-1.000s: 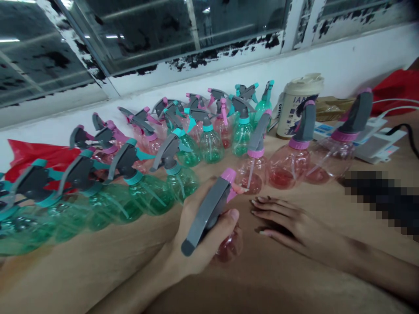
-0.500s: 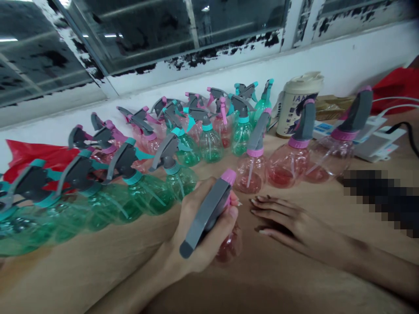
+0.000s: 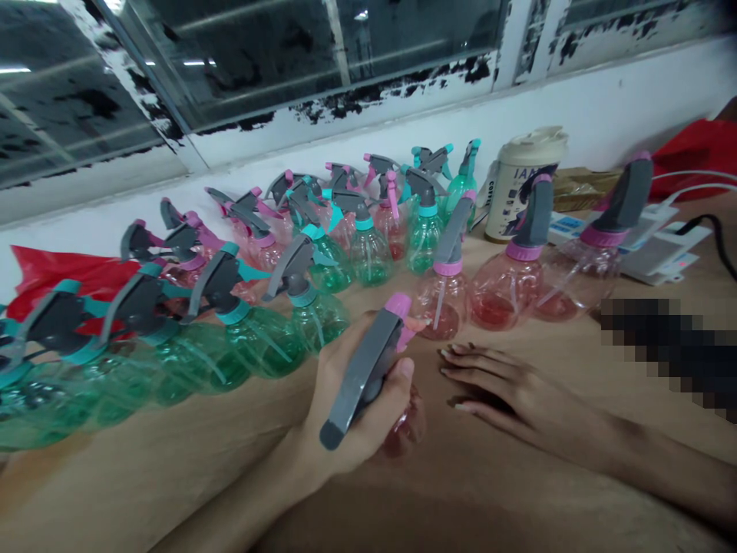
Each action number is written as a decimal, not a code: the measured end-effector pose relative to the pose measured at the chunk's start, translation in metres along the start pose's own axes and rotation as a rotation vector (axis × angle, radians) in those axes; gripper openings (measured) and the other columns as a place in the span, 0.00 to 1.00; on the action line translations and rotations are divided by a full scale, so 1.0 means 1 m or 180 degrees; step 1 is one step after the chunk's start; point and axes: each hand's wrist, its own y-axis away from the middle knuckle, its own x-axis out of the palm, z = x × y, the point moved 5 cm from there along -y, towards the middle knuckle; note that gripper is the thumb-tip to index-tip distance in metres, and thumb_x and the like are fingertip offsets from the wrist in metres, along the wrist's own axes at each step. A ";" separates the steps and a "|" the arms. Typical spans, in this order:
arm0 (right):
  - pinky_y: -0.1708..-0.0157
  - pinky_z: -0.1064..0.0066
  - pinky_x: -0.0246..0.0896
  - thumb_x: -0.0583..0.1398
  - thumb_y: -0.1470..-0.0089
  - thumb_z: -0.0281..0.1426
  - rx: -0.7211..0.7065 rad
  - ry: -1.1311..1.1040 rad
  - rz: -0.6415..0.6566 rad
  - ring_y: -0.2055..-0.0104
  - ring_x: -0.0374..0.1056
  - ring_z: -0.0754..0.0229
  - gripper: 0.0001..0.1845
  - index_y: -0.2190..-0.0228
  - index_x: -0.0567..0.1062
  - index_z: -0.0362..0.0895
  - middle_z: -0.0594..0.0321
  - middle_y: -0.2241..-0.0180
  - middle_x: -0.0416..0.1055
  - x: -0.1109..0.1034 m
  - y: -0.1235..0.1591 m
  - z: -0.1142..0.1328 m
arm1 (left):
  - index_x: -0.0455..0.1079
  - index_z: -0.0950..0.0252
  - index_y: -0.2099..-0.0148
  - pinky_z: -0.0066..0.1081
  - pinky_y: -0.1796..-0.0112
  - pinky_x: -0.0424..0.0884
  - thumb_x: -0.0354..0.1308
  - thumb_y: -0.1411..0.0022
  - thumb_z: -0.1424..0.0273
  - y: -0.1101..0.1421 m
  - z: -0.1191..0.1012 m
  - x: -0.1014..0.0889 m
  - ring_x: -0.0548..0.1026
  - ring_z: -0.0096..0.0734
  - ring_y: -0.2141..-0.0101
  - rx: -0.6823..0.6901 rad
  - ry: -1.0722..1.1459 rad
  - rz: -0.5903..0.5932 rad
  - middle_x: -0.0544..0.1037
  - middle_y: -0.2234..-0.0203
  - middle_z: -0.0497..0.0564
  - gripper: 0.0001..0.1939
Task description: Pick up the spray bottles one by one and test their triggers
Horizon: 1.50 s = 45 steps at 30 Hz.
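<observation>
Pink-grey spray bottle [image 3: 366, 372] wrapped in left fingers [image 3: 394, 389]; right fingers [image 3: 484, 379] apart, nearby

One head cam, fwd/down angle, near L hand [image 3: 368, 434] & R hand [image 3: 521, 399], window [image 3: 403, 38] at top of view.

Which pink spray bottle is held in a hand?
The nearest pink spray bottle, gripped in the left hand; the other pink bottles are farther back, with no hand around them.

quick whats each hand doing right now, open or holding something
Left hand: closed around a clear pink plastic spray bottle with a grey spray head.
Right hand: open, empty, on the light-brown tabletop.
</observation>
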 end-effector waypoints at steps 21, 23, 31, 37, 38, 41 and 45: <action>0.43 0.57 0.55 0.54 0.42 0.38 -0.0010 -0.0021 0.0032 0.42 0.56 0.57 0.21 0.48 0.66 0.47 0.60 0.46 0.65 -0.001 -0.001 0.000 | 0.62 0.59 0.61 0.34 0.71 0.69 0.49 0.41 0.73 -0.003 -0.001 0.001 0.70 0.31 0.74 0.0253 -0.0138 0.0340 0.67 0.75 0.47 0.05; 0.44 0.57 0.55 0.54 0.42 0.37 0.0004 -0.0049 0.0004 0.42 0.57 0.57 0.21 0.48 0.66 0.47 0.60 0.46 0.65 -0.001 -0.001 0.000 | 0.62 0.59 0.60 0.35 0.69 0.70 0.49 0.41 0.73 -0.003 -0.002 0.001 0.71 0.32 0.72 0.0284 -0.0051 0.0348 0.69 0.73 0.48 0.07; 0.44 0.56 0.56 0.55 0.43 0.37 -0.0005 -0.0110 -0.0049 0.43 0.58 0.56 0.20 0.48 0.67 0.47 0.60 0.47 0.66 -0.001 0.000 0.001 | 0.64 0.59 0.65 0.35 0.69 0.71 0.49 0.41 0.73 -0.002 -0.004 -0.001 0.72 0.34 0.70 0.0199 -0.0072 0.0382 0.71 0.72 0.48 0.05; 0.45 0.54 0.56 0.55 0.43 0.37 -0.0039 -0.0127 -0.0070 0.43 0.58 0.55 0.20 0.48 0.67 0.47 0.59 0.47 0.66 -0.003 0.000 0.002 | 0.65 0.55 0.58 0.34 0.72 0.72 0.51 0.43 0.71 -0.002 0.002 -0.002 0.71 0.31 0.77 -0.0033 -0.0144 0.0147 0.72 0.75 0.45 0.10; 0.45 0.54 0.56 0.55 0.42 0.37 -0.0047 -0.0116 -0.0072 0.43 0.58 0.55 0.20 0.49 0.67 0.47 0.59 0.47 0.66 -0.002 0.000 0.002 | 0.66 0.55 0.60 0.33 0.71 0.72 0.51 0.43 0.72 -0.002 0.000 -0.002 0.72 0.31 0.75 0.0033 -0.0149 0.0084 0.73 0.73 0.45 0.09; 0.44 0.55 0.56 0.55 0.42 0.37 -0.0015 -0.0095 -0.0061 0.42 0.58 0.55 0.20 0.49 0.67 0.47 0.59 0.46 0.66 -0.002 -0.001 0.002 | 0.68 0.57 0.66 0.31 0.68 0.73 0.51 0.44 0.74 -0.001 -0.004 -0.002 0.74 0.31 0.71 0.0147 -0.0129 0.0010 0.74 0.69 0.47 0.07; 0.44 0.57 0.56 0.54 0.42 0.37 0.0000 -0.0078 -0.0004 0.42 0.58 0.56 0.20 0.49 0.67 0.46 0.59 0.47 0.66 -0.001 -0.001 0.002 | 0.68 0.58 0.64 0.32 0.69 0.73 0.51 0.43 0.74 0.000 -0.003 0.000 0.74 0.29 0.72 0.0064 -0.0111 0.0102 0.75 0.67 0.47 0.07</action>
